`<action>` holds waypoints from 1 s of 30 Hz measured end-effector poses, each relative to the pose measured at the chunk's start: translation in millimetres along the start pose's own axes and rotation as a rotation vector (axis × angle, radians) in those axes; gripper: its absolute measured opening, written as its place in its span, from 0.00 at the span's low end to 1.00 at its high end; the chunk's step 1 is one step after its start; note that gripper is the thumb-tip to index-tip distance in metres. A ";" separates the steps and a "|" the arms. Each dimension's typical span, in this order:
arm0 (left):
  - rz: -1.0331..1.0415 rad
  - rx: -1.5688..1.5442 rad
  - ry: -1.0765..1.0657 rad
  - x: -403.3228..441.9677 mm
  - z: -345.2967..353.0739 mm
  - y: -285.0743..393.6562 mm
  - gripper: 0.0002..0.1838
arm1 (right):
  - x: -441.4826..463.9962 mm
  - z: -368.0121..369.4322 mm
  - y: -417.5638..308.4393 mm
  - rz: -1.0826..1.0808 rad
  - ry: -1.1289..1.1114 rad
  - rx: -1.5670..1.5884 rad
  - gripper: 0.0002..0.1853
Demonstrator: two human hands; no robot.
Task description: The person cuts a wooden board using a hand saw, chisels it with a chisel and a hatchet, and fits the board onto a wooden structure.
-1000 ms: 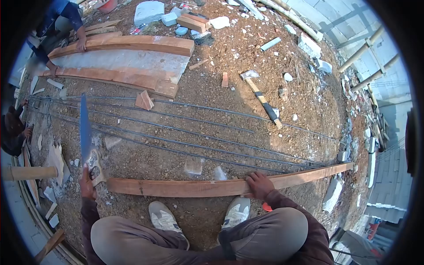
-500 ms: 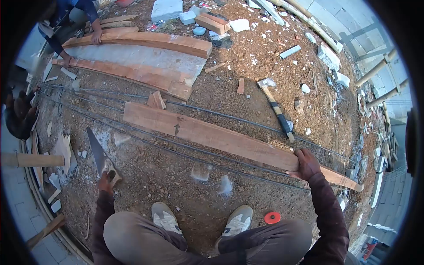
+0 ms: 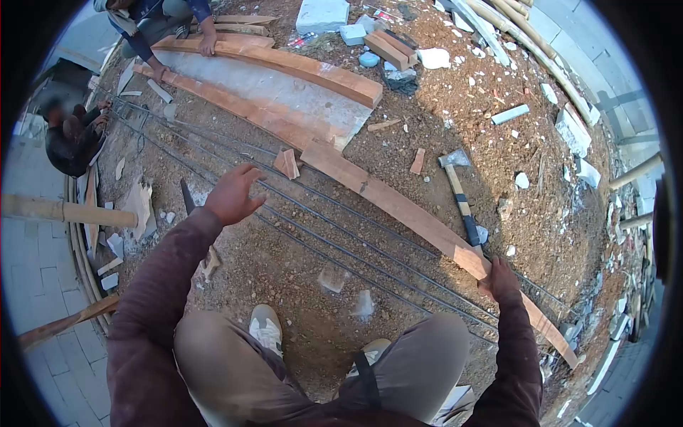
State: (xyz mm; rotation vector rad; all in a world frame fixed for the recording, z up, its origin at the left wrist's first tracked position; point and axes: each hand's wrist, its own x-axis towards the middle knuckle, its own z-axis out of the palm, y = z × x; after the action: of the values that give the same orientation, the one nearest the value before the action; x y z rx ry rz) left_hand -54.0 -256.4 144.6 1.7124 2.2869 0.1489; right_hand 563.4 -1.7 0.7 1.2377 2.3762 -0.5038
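My right hand grips the long wooden board near its lower right part. The board slants across the ground over thin steel rods, its far end by the other planks. Held out above the rods, my left hand is empty, its fingers apart. A handsaw lies below my left forearm, which hides much of it. Just beyond the board lies a hatchet with tape-wrapped handle, its end close to the board. A small wood offcut sits between my left hand and the board.
At the upper left, a crouching person has hands on a wooden beam beside a pale sheet. Another person squats at the far left. A bamboo pole juts in from the left. White rubble litters the right.
My left hand has let go of the saw and reached forward. The board has swung, its far end moving away from me and right; my right hand still holds it. The view has shifted.
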 end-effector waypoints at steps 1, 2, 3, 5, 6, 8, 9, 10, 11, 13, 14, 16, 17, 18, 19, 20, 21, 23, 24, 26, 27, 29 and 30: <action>0.022 0.010 -0.100 10.8 -10.6 7.9 0.22 | 2.2 2.3 -1.4 0.018 -0.009 -0.009 0.40; 0.036 0.043 -0.111 16.4 -14.3 14.4 0.23 | 2.4 4.7 -1.2 0.033 -0.028 0.010 0.40; 0.058 0.074 -0.114 26.0 -16.0 19.9 0.25 | 4.2 5.1 -3.5 0.039 -0.064 -0.006 0.40; 0.180 0.158 -0.103 52.3 -11.8 29.4 0.29 | 8.1 31.8 13.5 0.012 -0.033 -0.031 0.41; 0.268 0.203 -0.090 55.2 -4.4 30.0 0.32 | -3.0 17.0 0.2 0.011 -0.079 -0.056 0.39; 0.319 0.259 -0.229 65.5 7.7 42.0 0.42 | -10.3 32.3 3.1 0.045 -0.135 -0.049 0.39; 0.357 0.286 -0.249 66.2 18.7 45.7 0.44 | -17.0 32.7 -0.6 0.043 -0.133 0.002 0.38; 0.387 0.321 -0.263 69.1 30.1 46.2 0.47 | -25.5 19.8 -12.8 0.034 -0.166 0.012 0.37; 0.411 0.339 -0.286 73.3 45.3 40.9 0.49 | -29.4 18.6 -15.9 0.030 -0.131 0.010 0.36; 0.425 0.398 -0.358 80.9 80.8 26.0 0.52 | -26.3 23.7 -13.4 0.042 -0.090 0.039 0.36; 0.497 0.426 -0.239 90.1 95.8 16.6 0.48 | -22.8 24.0 -9.8 0.067 -0.083 0.041 0.35; 0.562 0.426 -0.228 121.6 109.0 2.6 0.42 | -15.8 24.6 -4.4 0.087 -0.099 0.116 0.36; 0.662 0.439 -0.222 132.7 101.0 4.2 0.39 | -18.5 17.9 -10.7 0.113 -0.064 0.137 0.34; 0.756 0.451 -0.213 143.5 94.0 9.6 0.37 | -18.6 25.7 -6.1 0.086 0.005 0.161 0.32; 0.754 0.419 -0.277 148.9 95.5 3.9 0.38 | -21.6 27.1 -6.9 0.084 0.060 0.191 0.32; 0.755 0.376 -0.331 148.9 99.7 -2.5 0.39 | -23.2 22.8 -4.9 0.171 -0.072 0.206 0.39; 0.755 0.344 -0.311 146.7 100.8 -5.0 0.40 | -27.6 26.4 0.0 0.179 -0.039 0.209 0.41; 0.759 0.266 -0.246 145.2 101.3 -4.4 0.40 | -35.3 8.7 -8.4 0.196 -0.027 0.221 0.41; 0.756 0.224 -0.200 145.9 100.4 -2.1 0.40 | -39.0 8.3 -2.5 0.194 0.020 0.193 0.40; 0.755 0.159 -0.134 148.5 105.3 0.2 0.40 | -36.1 2.5 7.3 0.229 0.001 0.205 0.40; 0.755 0.138 -0.116 153.6 107.9 -0.5 0.39 | -34.5 0.9 7.3 0.245 -0.013 0.209 0.39; 0.732 0.118 -0.105 164.5 110.8 -11.1 0.38 | -24.8 -3.6 -0.1 0.226 -0.074 0.145 0.39; 0.712 0.121 -0.117 170.8 113.8 -18.1 0.38 | -18.6 -4.5 -8.6 0.221 -0.109 0.113 0.40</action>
State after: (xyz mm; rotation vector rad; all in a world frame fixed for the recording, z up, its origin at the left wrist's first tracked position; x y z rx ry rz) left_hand -82.7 -108.5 4.1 2.4506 1.5404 0.0474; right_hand 565.0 -16.9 15.1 1.4630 2.1140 -0.6236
